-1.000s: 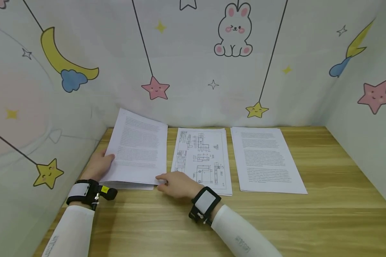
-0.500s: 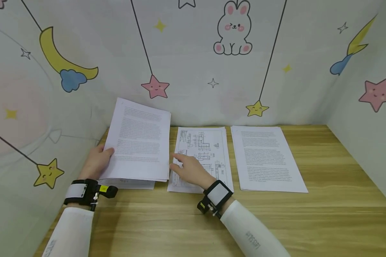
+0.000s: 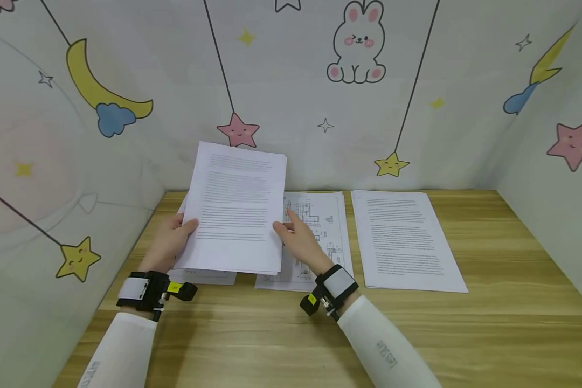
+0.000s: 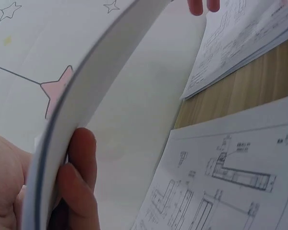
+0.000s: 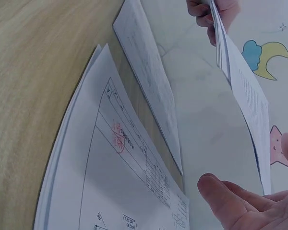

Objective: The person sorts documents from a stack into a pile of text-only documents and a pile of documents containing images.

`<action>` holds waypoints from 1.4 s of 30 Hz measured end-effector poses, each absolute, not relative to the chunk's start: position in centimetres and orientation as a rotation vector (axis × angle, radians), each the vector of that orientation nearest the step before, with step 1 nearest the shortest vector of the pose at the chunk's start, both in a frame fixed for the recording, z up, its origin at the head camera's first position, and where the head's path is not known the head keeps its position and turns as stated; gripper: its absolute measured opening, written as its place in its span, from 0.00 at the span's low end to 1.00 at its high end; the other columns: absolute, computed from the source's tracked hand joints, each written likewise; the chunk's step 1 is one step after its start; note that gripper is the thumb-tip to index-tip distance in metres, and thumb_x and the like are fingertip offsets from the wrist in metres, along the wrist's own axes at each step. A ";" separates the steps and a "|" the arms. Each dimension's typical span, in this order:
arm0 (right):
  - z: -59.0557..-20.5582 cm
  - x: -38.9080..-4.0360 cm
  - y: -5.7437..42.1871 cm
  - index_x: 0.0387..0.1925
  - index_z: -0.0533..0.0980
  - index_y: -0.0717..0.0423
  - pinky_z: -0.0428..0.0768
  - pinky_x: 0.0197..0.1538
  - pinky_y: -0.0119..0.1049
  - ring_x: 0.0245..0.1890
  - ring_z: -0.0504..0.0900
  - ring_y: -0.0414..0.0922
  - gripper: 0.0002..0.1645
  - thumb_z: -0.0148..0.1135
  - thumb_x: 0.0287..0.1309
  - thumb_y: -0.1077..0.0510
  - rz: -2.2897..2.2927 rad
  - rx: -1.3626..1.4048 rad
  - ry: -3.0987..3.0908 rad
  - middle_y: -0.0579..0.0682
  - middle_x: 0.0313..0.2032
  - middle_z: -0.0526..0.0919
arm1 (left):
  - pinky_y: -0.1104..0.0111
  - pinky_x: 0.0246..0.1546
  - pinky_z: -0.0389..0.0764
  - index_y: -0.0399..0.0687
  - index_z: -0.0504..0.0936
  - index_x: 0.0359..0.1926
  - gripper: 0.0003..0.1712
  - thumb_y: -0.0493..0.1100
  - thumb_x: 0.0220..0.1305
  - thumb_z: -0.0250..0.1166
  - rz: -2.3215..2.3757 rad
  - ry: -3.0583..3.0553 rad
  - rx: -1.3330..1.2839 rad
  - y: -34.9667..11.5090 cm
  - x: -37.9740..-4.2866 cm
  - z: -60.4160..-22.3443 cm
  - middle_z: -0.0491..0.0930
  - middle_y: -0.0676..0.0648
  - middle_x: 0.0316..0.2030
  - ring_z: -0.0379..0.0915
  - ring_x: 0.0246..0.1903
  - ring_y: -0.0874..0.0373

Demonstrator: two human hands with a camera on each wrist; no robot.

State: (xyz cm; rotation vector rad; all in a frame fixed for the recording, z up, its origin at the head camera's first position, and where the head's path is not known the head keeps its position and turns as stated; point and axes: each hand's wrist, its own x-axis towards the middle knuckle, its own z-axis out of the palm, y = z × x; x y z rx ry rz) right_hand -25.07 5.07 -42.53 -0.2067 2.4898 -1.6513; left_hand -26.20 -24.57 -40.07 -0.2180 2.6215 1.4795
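Note:
My left hand [image 3: 167, 242] grips the left edge of a stack of printed sheets [image 3: 237, 215], raised above the table and tilted up. Its thumb lies on the front, and its curled fingers [image 4: 79, 187] show behind the stack in the left wrist view. At the stack's right edge is my right hand [image 3: 303, 242], thumb in front and fingers behind. The right wrist view shows those fingers [image 5: 225, 196] fairly straight and spread from the thumb, with the sheets between. Below the raised stack, sheets with technical drawings [image 3: 203, 277] lie at the left, partly hidden.
A middle pile of technical drawings [image 3: 315, 275] lies on the wooden table [image 3: 271, 334], partly covered by my right hand and the raised stack. Further right is a pile of text sheets [image 3: 407, 242]. A white wall cloth [image 3: 300, 81] with cartoon figures encloses the back and sides.
The text stack has risen and shifted right in my left hand, uncovering more of the drawings beneath. My right hand left the stack's lower corner, then came round to its right edge.

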 end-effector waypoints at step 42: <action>-44.6 -24.1 14.7 0.77 0.50 0.53 0.58 0.76 0.53 0.76 0.59 0.52 0.38 0.51 0.72 0.56 -2.035 0.101 2.524 0.55 0.76 0.58 | 0.69 0.34 0.84 0.40 0.76 0.59 0.22 0.48 0.70 0.61 1.815 2.317 -0.002 -11.4 -25.8 -44.3 0.87 0.39 0.44 0.86 0.35 0.59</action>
